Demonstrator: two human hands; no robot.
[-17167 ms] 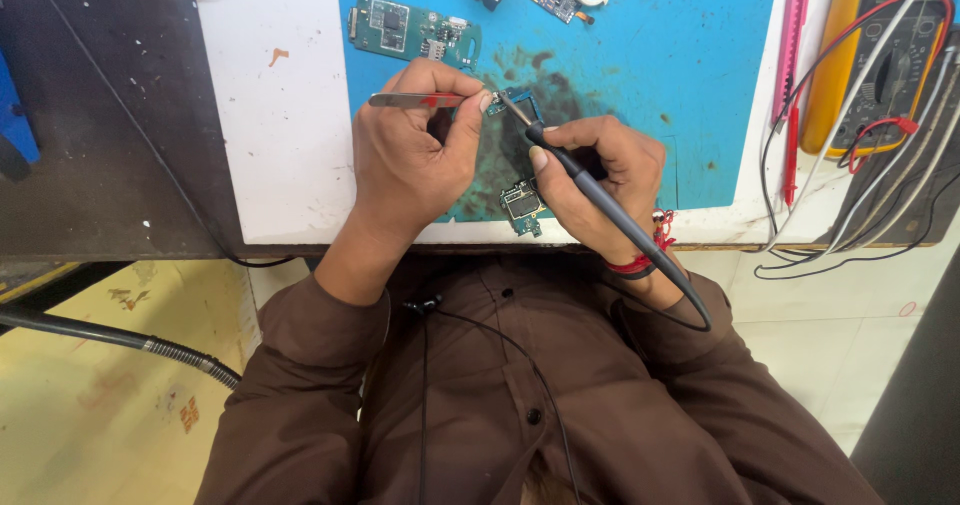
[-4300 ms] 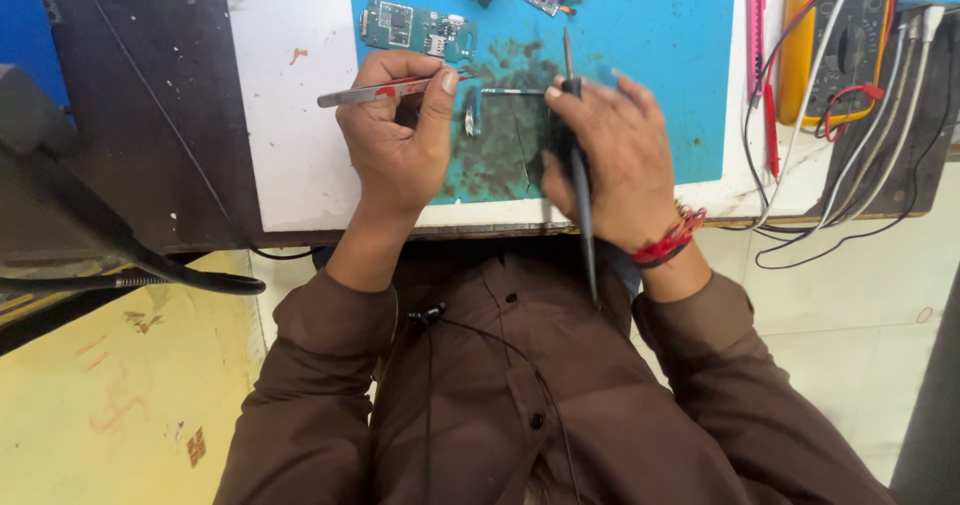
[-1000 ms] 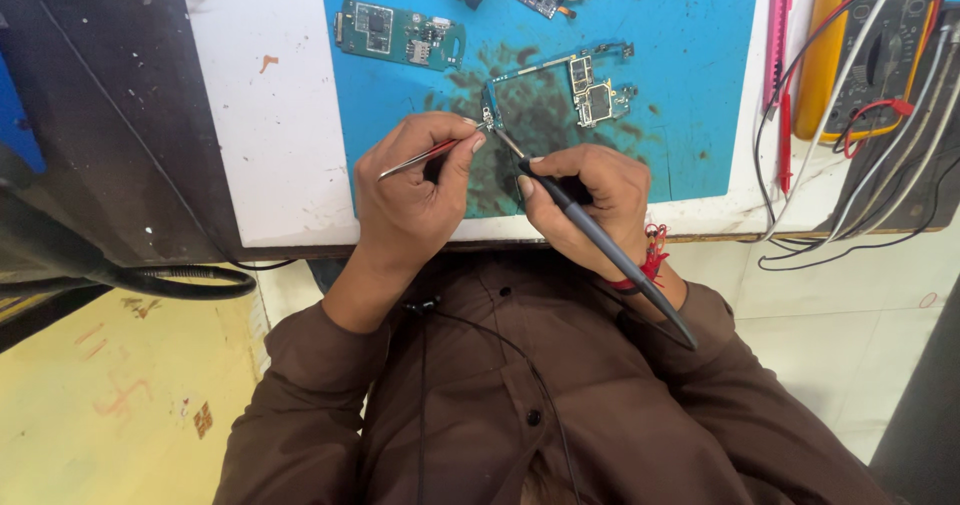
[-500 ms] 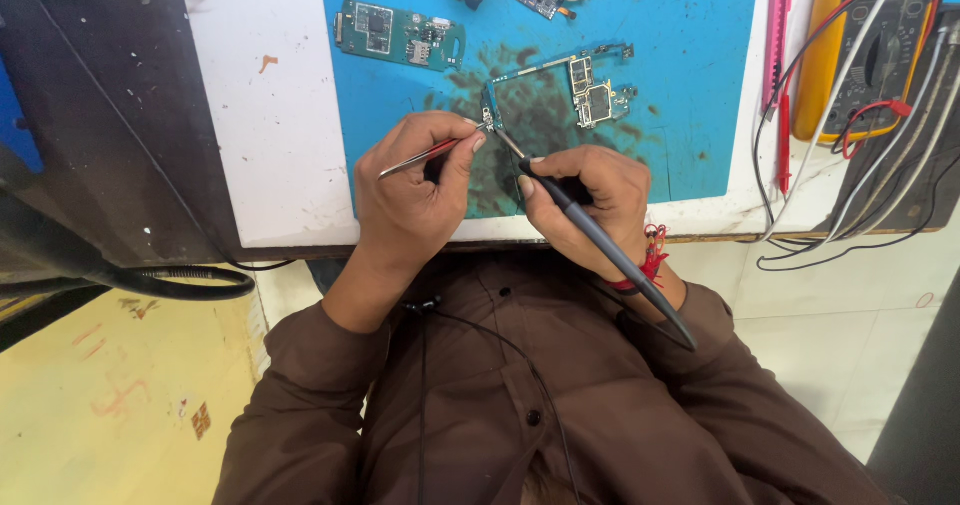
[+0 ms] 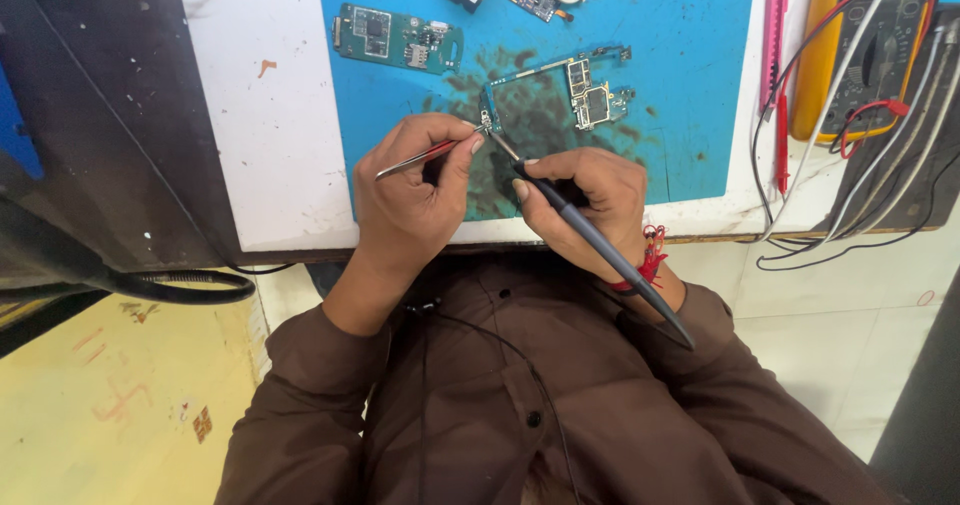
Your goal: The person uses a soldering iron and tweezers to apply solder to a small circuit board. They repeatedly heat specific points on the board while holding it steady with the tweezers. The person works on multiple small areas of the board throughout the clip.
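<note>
green circuit board (image 5: 397, 38) on blue mat (image 5: 690, 85); yellow multimeter (image 5: 868, 50) right.

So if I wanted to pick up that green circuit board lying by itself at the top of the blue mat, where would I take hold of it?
Pinch the green circuit board by its two long edges near the middle, coming straight down from above. It lies flat on the blue mat with bare mat along both long sides, so fingers likely fit there without pressing the chips on its face.
</note>
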